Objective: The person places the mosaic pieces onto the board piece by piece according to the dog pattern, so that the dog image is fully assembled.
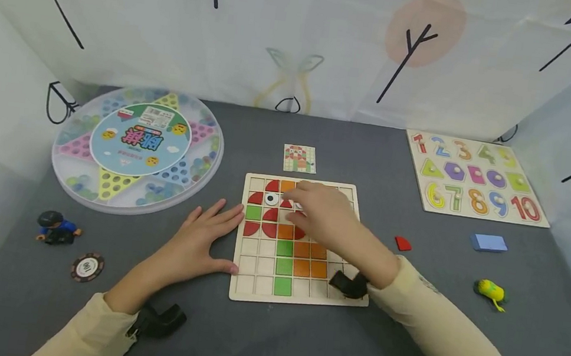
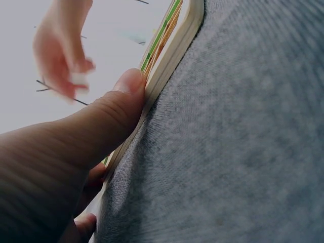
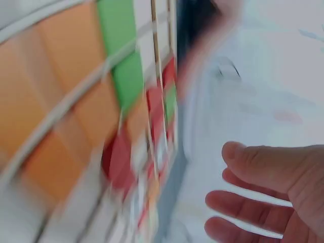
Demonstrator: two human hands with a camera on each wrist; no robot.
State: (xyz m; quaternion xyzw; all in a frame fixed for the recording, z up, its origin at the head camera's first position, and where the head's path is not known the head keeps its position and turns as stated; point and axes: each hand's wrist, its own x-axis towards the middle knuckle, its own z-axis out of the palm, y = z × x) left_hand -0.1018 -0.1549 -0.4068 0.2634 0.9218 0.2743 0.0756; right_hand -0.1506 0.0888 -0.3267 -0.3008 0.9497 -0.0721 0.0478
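Observation:
A wooden grid board (image 1: 253, 284) lies mid-table, with red curved pieces, green and orange squares and a round eye piece (image 1: 271, 199) in its cells. My left hand (image 1: 197, 244) has its fingers spread and touches the board's left edge; in the left wrist view the thumb (image 2: 119, 104) presses the rim. Over the board's upper half reaches my right hand (image 1: 326, 215), hiding some cells. Its thumb and fingers (image 3: 253, 210) stand apart in the right wrist view, and I see nothing held. A small pattern card (image 1: 299, 159) lies just behind the board.
Right of the board lie a red quarter-round piece (image 1: 403, 243), a blue block (image 1: 489, 243), a yellow-green toy (image 1: 491, 290) and a number puzzle (image 1: 483, 177). On the left are a round Chinese checkers set (image 1: 138, 148), a toy figure (image 1: 57, 228) and a poker chip (image 1: 87, 267).

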